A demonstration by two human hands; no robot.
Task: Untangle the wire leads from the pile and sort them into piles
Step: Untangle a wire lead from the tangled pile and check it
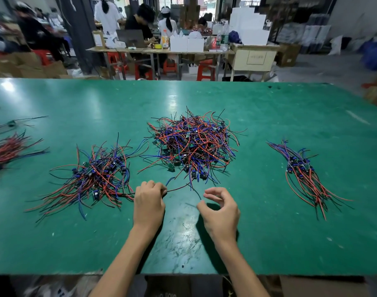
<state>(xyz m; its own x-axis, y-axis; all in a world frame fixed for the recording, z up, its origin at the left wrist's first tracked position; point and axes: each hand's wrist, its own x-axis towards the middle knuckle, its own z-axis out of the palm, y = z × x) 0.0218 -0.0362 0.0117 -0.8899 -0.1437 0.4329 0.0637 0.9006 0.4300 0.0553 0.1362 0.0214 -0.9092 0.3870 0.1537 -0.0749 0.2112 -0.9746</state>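
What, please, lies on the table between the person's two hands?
In the head view, only a thin dark wire trailing from the left hand toward the right hand, over bare green table.

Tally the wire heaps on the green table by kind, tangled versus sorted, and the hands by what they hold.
Tangled heap: 1
Sorted piles: 3, left pile, right pile, far-left pile
Hand gripping a wire: 1, left hand
Hand holding nothing: 1, right hand
Total: 4 heaps, 2 hands

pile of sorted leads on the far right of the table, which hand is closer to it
Right. The right hand hovers over the green table, well short of the right-side pile; the left hand is farther off, gripping a wire.
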